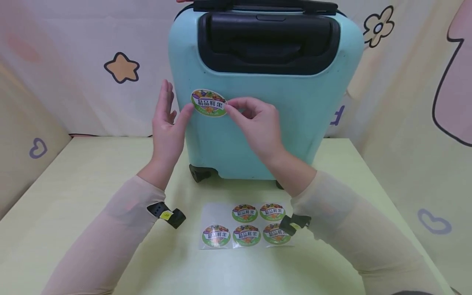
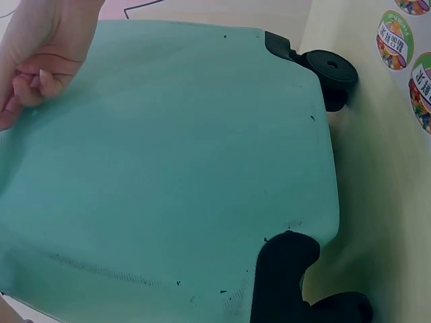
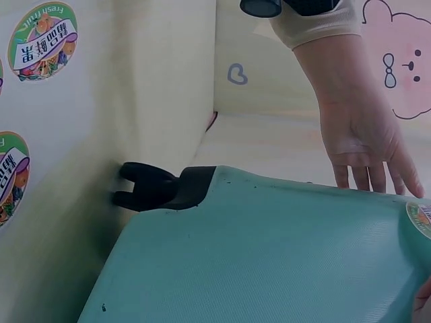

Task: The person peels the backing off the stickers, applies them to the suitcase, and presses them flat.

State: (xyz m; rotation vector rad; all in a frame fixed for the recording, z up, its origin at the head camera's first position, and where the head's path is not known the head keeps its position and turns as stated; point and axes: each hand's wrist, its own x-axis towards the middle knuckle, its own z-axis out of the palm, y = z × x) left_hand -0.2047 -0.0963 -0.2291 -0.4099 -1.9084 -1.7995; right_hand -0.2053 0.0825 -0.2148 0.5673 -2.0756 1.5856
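A light-blue suitcase stands upright on the table, with an oval fruit sticker at the left of its front face, under the black handle recess. My right hand pinches the sticker's right edge between thumb and forefinger. At the suitcase's left side is my left hand, fingers straight and pointing up, its thumb tip close by the sticker's left edge. In the right wrist view the left hand has its fingers behind the suitcase's edge. The left wrist view shows the right hand with its other fingers curled in.
A sticker sheet with several round fruit stickers lies on the table in front of the suitcase; its top left spot is bare. Black wheels sit at the suitcase's lower corners. Patterned cloth hangs behind and at the sides.
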